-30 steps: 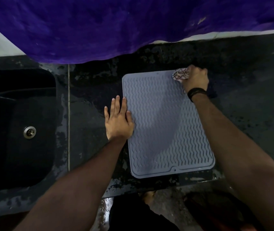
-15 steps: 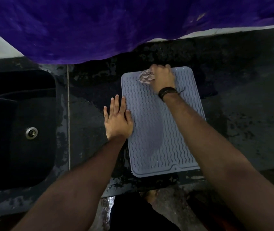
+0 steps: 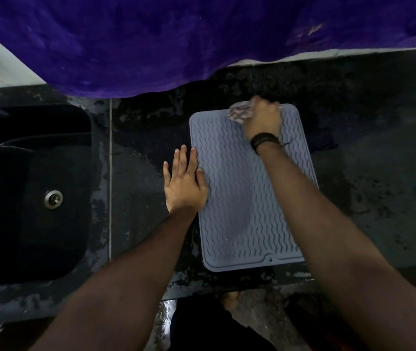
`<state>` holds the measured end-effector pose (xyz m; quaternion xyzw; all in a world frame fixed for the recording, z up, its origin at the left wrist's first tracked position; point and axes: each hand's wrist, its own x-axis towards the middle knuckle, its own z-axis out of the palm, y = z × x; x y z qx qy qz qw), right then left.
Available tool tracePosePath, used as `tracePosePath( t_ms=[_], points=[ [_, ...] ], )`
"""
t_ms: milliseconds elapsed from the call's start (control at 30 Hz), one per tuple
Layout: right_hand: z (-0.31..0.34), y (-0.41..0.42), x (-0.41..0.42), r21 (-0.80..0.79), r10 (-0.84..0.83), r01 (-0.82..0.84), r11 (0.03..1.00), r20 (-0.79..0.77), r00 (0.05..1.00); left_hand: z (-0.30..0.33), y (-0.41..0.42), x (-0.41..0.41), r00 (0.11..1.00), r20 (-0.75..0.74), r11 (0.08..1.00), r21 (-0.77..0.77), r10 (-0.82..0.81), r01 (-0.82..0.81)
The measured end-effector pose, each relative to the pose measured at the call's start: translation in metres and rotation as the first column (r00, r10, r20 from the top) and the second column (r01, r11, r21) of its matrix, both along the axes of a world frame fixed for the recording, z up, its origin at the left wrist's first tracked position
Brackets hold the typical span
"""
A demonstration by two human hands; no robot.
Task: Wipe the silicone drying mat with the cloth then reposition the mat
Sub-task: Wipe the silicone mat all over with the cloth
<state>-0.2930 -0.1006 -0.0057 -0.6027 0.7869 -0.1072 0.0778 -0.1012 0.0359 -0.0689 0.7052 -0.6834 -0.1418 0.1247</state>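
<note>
A grey silicone drying mat point(image 3: 240, 198) with wavy ridges lies flat on the dark countertop, its long side running away from me. My right hand point(image 3: 262, 120) is closed on a bunched pale patterned cloth point(image 3: 240, 113) and presses it against the mat's far edge, right of centre. My left hand point(image 3: 185, 184) lies flat, fingers spread, half on the mat's left edge and half on the counter. My right forearm crosses the mat's right side and hides part of it.
A dark sink point(image 3: 35, 193) with a metal drain point(image 3: 53, 198) sits to the left of the mat. A purple fabric point(image 3: 151, 41) hangs over the counter's far side. The dark mottled countertop point(image 3: 379, 186) stretches right of the mat. The counter's front edge runs just below the mat.
My right hand with the cloth swept left along the mat's far edge from the right corner, then came back a little to the right. My left hand stayed in place.
</note>
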Motion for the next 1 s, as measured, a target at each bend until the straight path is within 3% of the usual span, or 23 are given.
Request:
tracePosePath(
  t_ms=[133, 267, 400, 500, 667, 800, 900, 1000],
  points=[
    [0.002, 0.014, 0.077, -0.003, 0.213, -0.214, 0.977, 0.075, 0.974, -0.002, -0.001, 0.002, 1.000, 0.020, 1.000, -0.001, 0.001, -0.001],
    [-0.004, 0.011, 0.055, -0.018, 0.281, -0.280, 0.960, 0.038, 0.959, -0.002, -0.001, 0.001, 1.000, 0.012, 1.000, 0.006, -0.002, 0.002],
    [-0.010, -0.005, -0.025, 0.024, 0.204, -0.203, 0.979, -0.084, 0.975, 0.000, -0.001, 0.003, 1.000, 0.000, 1.000, 0.004, 0.016, -0.016],
    [-0.014, -0.004, -0.088, 0.006, 0.002, -0.002, 1.000, -0.087, 0.996, 0.000, 0.000, -0.002, 1.000, 0.001, 1.000, 0.005, 0.006, -0.006],
    [-0.005, -0.007, -0.080, 0.001, -0.172, 0.172, 0.985, -0.012, 0.985, -0.002, 0.000, 0.000, 1.000, 0.005, 1.000, 0.005, 0.010, -0.010],
    [0.005, -0.002, 0.015, -0.004, 0.038, -0.037, 0.999, 0.084, 0.996, -0.002, -0.001, 0.001, 1.000, 0.001, 1.000, 0.008, 0.003, -0.003],
    [0.006, 0.018, 0.088, -0.013, 0.252, -0.254, 0.967, 0.175, 0.952, -0.002, -0.002, 0.001, 1.000, 0.014, 1.000, 0.018, 0.003, -0.004],
    [0.000, 0.026, 0.099, -0.051, 0.318, -0.314, 0.948, 0.167, 0.933, -0.002, -0.002, 0.001, 1.000, 0.027, 1.000, 0.025, 0.011, -0.012]
  ],
)
